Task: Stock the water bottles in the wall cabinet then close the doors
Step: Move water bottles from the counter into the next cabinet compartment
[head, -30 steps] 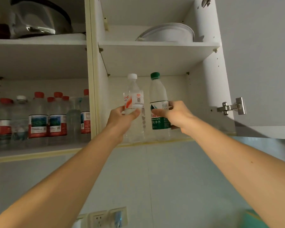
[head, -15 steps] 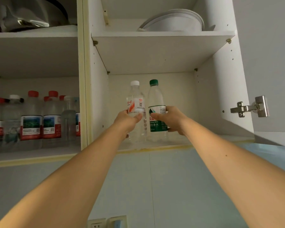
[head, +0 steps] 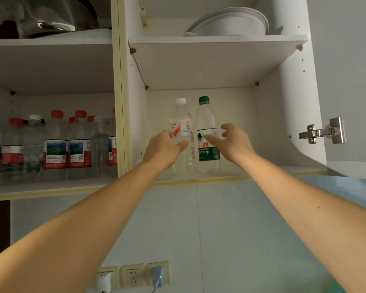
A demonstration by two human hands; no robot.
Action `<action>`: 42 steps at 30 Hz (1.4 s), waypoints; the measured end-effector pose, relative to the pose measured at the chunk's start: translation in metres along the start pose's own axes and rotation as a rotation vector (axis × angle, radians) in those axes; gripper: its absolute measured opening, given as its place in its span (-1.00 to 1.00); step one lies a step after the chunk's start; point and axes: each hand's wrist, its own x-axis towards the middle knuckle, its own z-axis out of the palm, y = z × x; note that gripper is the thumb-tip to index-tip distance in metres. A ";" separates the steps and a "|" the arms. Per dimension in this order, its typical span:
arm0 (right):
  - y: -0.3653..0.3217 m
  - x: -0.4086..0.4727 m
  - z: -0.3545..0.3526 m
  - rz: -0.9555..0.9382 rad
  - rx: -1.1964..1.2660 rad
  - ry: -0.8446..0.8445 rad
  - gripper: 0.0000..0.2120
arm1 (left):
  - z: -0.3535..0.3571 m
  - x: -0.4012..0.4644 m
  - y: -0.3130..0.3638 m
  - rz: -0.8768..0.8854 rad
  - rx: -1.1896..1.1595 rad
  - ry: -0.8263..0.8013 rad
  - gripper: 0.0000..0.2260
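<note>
**Two bottles on lower shelf, hands at them**

White-cap bottle (head: 182,132) and green-cap bottle (head: 207,134) stand upright side by side on the lower shelf (head: 251,173) of the right cabinet compartment, near the front edge, just about touching each other.

L hand (head: 164,148) is at the white-cap bottle's lower half: fingers round its left side, thumb across the front, so it looks like a loose grip on the bottle. R hand (head: 233,142) is just right of the green-cap bottle, fingers spread and lightly curled, holding nothing; thumb tip lies over the label's edge, can't tell if it touches.

Upper shelf (head: 215,60) of the same compartment carries a stack of white plates (head: 230,24). R door (head: 347,81) stands open, metal hinge (head: 323,132) showing.

Left compartment, lower shelf: a row of red-cap bottles (head: 56,144) w/ red-and-white labels, plus a couple of clear ones. Above them a shiny metal pot (head: 48,17).

Below the cabinet, pale tiled wall (head: 220,229) w/ a row of sockets (head: 133,275), one w/ a blue plug (head: 157,275).
</note>
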 end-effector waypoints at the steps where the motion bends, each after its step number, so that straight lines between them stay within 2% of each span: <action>1: -0.004 -0.009 -0.004 -0.064 0.009 0.081 -0.49 | -0.004 -0.007 0.002 0.049 0.000 0.031 -0.53; 4: -0.015 -0.047 -0.015 -0.235 0.083 0.209 -0.77 | -0.015 -0.033 0.005 0.193 -0.072 0.115 -0.62; 9: -0.017 -0.124 -0.012 -0.284 0.117 0.133 -0.97 | -0.020 -0.090 -0.003 0.256 -0.233 0.104 -0.66; 12: -0.001 -0.169 -0.001 -0.219 0.136 0.024 -0.88 | -0.014 -0.128 -0.020 0.207 -0.260 0.100 -0.61; 17: 0.052 -0.247 0.022 -0.006 0.121 -0.163 -0.63 | 0.008 -0.204 -0.070 0.070 -0.303 -0.031 -0.59; 25: 0.144 -0.365 0.055 0.348 0.189 -0.313 -0.65 | 0.065 -0.336 -0.173 -0.253 -0.289 -0.270 -0.60; 30: 0.191 -0.426 0.076 0.537 -0.027 -0.544 -0.69 | 0.105 -0.408 -0.217 -0.412 -0.194 -0.481 -0.70; 33: 0.215 -0.454 0.088 0.638 -0.145 -0.700 -0.77 | 0.129 -0.437 -0.232 -0.421 -0.088 -0.716 -0.81; 35: 0.231 -0.471 0.095 0.706 -0.192 -0.792 -0.63 | 0.145 -0.449 -0.238 -0.404 0.001 -0.854 -0.72; 39: 0.257 -0.497 0.103 0.806 -0.298 -0.925 -0.30 | 0.174 -0.462 -0.242 -0.358 0.214 -0.993 -0.59; 42: 0.267 -0.506 0.108 0.888 -0.303 -0.973 -0.21 | 0.194 -0.465 -0.243 -0.352 0.257 -1.130 -0.57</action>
